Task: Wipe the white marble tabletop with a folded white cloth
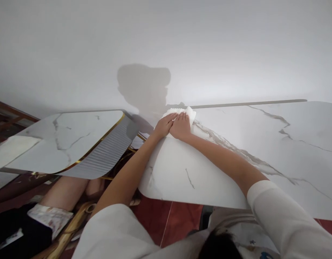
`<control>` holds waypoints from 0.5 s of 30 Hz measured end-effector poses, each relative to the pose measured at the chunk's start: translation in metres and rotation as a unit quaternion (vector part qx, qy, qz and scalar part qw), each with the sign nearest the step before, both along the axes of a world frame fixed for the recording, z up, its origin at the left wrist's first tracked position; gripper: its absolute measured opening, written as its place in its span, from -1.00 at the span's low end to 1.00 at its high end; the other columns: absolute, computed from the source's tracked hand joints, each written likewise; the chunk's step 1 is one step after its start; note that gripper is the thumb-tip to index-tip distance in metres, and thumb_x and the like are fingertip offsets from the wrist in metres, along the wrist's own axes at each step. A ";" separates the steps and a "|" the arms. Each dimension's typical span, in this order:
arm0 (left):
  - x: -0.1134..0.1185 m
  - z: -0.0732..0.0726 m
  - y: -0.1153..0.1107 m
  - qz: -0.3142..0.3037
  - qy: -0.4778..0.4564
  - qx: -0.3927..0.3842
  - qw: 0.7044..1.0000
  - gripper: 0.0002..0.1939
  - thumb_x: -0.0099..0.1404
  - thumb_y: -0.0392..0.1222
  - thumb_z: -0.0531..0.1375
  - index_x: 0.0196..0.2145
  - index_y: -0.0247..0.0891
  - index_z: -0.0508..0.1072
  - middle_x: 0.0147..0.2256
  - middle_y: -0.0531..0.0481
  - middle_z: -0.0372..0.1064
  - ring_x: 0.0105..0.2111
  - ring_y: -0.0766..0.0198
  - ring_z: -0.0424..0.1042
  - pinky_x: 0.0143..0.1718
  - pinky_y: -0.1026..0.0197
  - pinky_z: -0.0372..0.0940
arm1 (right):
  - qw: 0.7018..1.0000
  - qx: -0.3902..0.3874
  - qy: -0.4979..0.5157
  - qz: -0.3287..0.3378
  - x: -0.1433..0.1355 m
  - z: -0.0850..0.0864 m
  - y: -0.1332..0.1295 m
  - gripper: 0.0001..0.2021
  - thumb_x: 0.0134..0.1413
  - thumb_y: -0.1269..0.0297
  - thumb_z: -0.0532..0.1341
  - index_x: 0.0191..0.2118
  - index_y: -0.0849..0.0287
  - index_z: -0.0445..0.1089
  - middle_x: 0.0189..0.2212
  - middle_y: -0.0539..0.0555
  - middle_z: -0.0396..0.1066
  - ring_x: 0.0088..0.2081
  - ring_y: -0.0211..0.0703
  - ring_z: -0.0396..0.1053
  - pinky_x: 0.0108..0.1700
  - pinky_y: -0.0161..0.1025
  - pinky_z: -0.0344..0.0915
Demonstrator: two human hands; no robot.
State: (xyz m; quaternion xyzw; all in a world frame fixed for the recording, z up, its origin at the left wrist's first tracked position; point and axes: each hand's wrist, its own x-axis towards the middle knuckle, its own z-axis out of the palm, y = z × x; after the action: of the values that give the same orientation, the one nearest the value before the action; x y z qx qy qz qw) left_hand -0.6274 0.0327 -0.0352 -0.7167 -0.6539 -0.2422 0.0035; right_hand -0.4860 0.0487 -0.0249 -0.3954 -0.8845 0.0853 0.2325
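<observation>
My left hand (164,126) and my right hand (181,126) lie side by side, touching, on a folded white cloth (191,114). The cloth looks soft, perhaps paper or fabric; I cannot tell which. Fingers of both hands stretch forward and press down flat on it, with the right hand's fingers slightly spread. Beneath the cloth is the far left part of a white marble-patterned tabletop (176,169) with rounded corners and grey-brown veins. Part of the cloth is hidden under my palms.
To the left stands a second marble-patterned table (82,129) with a gold edge and a ribbed side; a white sheet or cloth (14,149) lies on it. A white wall (222,54) rises behind both. Below left are a person's legs (66,192) and a wooden piece (66,230) above red floor tiles (155,219).
</observation>
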 end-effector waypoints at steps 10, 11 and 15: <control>0.027 0.004 -0.109 0.011 0.029 0.001 1.000 -0.41 0.34 0.03 -0.18 0.15 -0.24 0.35 0.19 -0.08 0.27 0.21 0.09 0.22 0.28 -0.05 0.08 | 0.996 -0.012 -0.042 0.076 0.034 0.009 -0.094 -0.39 0.25 0.33 -0.06 0.25 0.81 -0.03 0.27 0.62 -0.07 0.34 0.30 -0.12 0.34 0.16 -0.28; 0.031 0.004 -0.122 0.014 0.030 0.001 0.999 -0.41 0.34 0.04 -0.18 0.16 -0.25 0.34 0.19 -0.09 0.27 0.21 0.08 0.21 0.28 -0.05 0.08 | 0.995 -0.019 -0.043 0.090 0.038 0.009 -0.104 -0.38 0.24 0.33 -0.05 0.25 0.82 -0.05 0.28 0.63 -0.09 0.34 0.28 -0.13 0.35 0.14 -0.29; 0.043 0.002 -0.166 0.036 0.027 0.001 0.999 -0.40 0.35 0.06 -0.16 0.17 -0.25 0.33 0.20 -0.10 0.25 0.22 0.07 0.21 0.28 -0.07 0.07 | 0.990 -0.022 -0.052 0.129 0.054 0.009 -0.140 -0.36 0.23 0.33 -0.02 0.26 0.81 -0.08 0.28 0.62 -0.11 0.34 0.28 -0.13 0.35 0.16 -0.29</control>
State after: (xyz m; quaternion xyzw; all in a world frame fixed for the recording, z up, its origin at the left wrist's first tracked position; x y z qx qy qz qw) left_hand -0.5848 -0.1338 -0.0331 -0.6989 -0.6788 -0.2232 0.0308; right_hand -0.4324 -0.0913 -0.0155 -0.2867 -0.9370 0.1135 0.1643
